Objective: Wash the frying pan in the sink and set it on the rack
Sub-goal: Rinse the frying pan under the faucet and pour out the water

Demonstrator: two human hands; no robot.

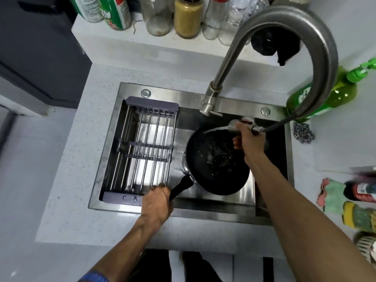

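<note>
fingers (160,187) of the left hand (156,204) are curled tight round the black handle (180,188) of the frying pan (217,163), at the near edge of the sink (114,139). pan sits inside the basin, right half, tilted a bit w/ wet specks across its dark inside. right hand (249,141) reaches over the pan's far rim, fingers wrapped round the pull-out spray head (234,126); a stream of water (213,130) runs from it onto the pan's far edge. hose (284,123) trails right from the spray head to the big curved tap (305,37).

rack (140,151) fills the left half of the sink, metal bars w/ grey plastic ends, just beside the pan, nothing on it.

right side of the worktop (67,200): sponges and cloths (333,196) near the edge, steel scourer (303,132) further back, green dish soap bottle (325,96) behind that. far ledge holds bottles and jars (188,17) in a row, plus a dark rag (266,43) behind the tap.
</note>
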